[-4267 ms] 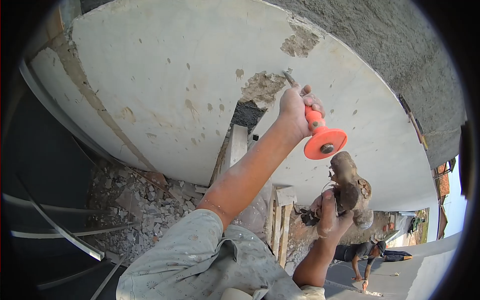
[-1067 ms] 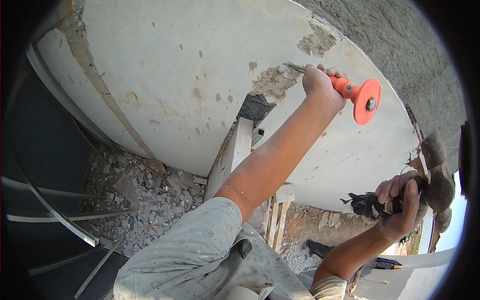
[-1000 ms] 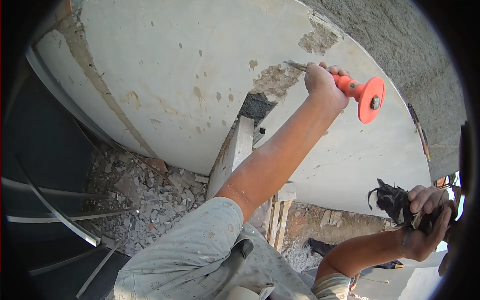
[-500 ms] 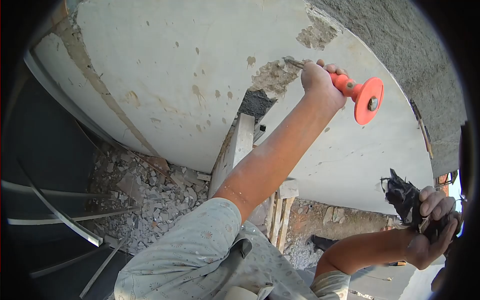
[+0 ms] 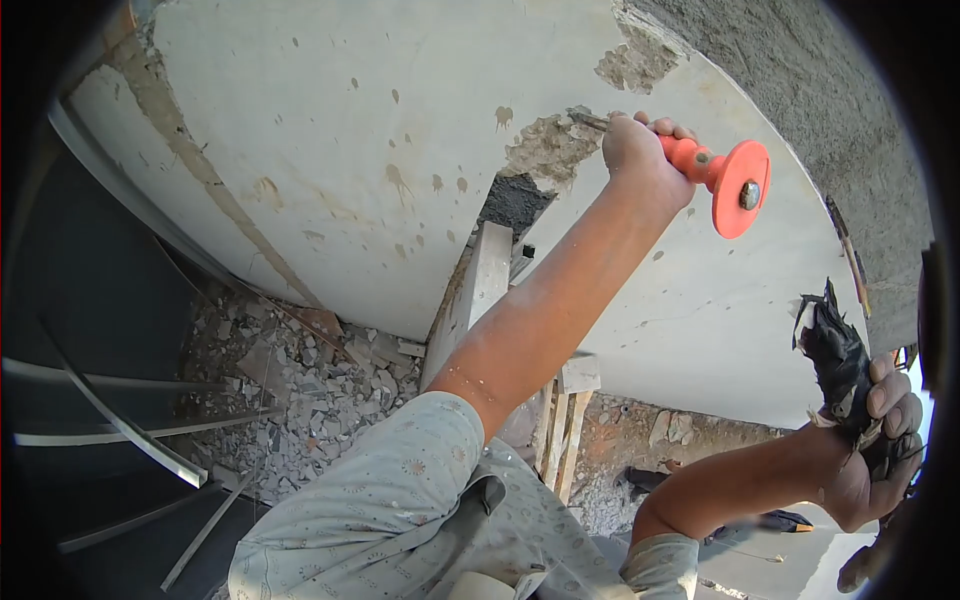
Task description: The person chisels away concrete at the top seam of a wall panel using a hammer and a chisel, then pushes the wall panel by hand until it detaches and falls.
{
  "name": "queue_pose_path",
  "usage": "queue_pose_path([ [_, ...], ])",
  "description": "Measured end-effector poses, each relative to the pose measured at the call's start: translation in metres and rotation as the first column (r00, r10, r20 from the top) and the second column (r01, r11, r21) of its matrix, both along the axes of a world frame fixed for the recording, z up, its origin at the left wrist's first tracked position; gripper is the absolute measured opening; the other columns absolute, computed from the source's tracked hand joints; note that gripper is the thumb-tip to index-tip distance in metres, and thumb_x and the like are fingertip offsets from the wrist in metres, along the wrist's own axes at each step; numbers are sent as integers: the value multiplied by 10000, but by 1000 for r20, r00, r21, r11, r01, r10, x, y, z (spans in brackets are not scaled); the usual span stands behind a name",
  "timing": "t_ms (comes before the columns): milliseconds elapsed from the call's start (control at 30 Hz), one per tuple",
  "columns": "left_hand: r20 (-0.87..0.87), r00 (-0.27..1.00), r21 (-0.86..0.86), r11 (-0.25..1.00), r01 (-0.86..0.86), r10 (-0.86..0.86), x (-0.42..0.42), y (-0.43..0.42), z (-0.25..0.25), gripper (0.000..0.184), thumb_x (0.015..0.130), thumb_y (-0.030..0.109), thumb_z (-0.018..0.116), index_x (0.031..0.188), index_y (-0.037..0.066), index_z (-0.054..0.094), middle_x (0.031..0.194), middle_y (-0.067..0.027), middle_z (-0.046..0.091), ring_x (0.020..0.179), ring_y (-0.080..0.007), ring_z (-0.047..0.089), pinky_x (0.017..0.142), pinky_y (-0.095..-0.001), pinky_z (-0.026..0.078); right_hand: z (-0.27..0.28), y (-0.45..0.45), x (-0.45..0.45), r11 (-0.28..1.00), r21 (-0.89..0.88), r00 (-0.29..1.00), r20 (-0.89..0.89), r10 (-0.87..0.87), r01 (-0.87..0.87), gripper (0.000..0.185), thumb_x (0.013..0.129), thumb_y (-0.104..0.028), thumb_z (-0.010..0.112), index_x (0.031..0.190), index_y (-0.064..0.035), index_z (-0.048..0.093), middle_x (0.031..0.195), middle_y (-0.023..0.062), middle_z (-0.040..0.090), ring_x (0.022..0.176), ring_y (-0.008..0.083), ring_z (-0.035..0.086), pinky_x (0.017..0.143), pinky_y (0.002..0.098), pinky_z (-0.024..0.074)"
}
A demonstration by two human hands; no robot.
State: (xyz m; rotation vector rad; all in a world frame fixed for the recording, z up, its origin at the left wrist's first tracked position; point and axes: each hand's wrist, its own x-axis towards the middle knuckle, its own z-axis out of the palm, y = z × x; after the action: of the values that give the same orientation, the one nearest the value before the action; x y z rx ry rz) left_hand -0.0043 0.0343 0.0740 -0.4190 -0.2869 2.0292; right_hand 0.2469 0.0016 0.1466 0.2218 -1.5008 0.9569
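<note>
My left hand [image 5: 640, 160] is closed around the orange grip of a chisel [image 5: 740, 190] with a round hand guard. The chisel's metal tip touches the wall at the edge of a rough chipped patch [image 5: 552, 150]. On the right, my right hand [image 5: 885, 425] is wrapped round a thing bound in ragged black material [image 5: 838, 365], its torn end sticking up past the fingers. The other end of this bound thing runs into the dark edge of the view, so its kind is hidden.
A pale curved wall [image 5: 400, 150] fills the upper view, with another chipped spot [image 5: 637, 60] near its top. Below it, a light post [image 5: 490, 270] stands beside a dark gap. Broken rubble [image 5: 310, 410] covers the ground, and metal strips [image 5: 130, 430] lie left.
My right hand has shifted slightly right, and the black-bound thing has swung more upright. My left hand and the chisel stay almost in the same place at the wall.
</note>
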Motion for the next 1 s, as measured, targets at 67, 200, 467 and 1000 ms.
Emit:
queue_pose_path([
  [67,-21,1000,4,1000,7,-7,1,0,0,215,1018,345,247,947,157,323,706,4,433,576,-171,409,552,-367,372,-24,3,-36,990,-127,998,16,64,-62,222,880,-218,481,824,-3,496,736,105,475,642,214,510,637,396,453],
  [200,33,983,-99,980,-174,178,-46,21,-62,138,883,110,293,799,54,387,751,-80,481,647,-239,510,627,-395,501,-81,3,-55,870,-276,500,865,41,408,233,830,-164,636,895,43,550,623,61,539,452,124,495,440,258,384],
  [467,-112,994,-445,895,-35,-17,-12,-71,-232,310,1005,444,433,935,143,457,595,25,407,496,-148,435,476,-318,402,-233,-5,-29,735,-532,644,746,172,421,280,815,-173,696,971,22,570,664,95,606,535,166,582,491,262,428],
  [1000,-267,738,-615,699,365,-620,82,-124,-306,309,995,409,463,1085,118,519,767,-54,583,691,-229,611,617,-363,524,-277,-49,-1,597,-662,629,711,313,452,432,679,-28,801,1054,10,589,961,57,609,829,141,578,716,266,499],
])
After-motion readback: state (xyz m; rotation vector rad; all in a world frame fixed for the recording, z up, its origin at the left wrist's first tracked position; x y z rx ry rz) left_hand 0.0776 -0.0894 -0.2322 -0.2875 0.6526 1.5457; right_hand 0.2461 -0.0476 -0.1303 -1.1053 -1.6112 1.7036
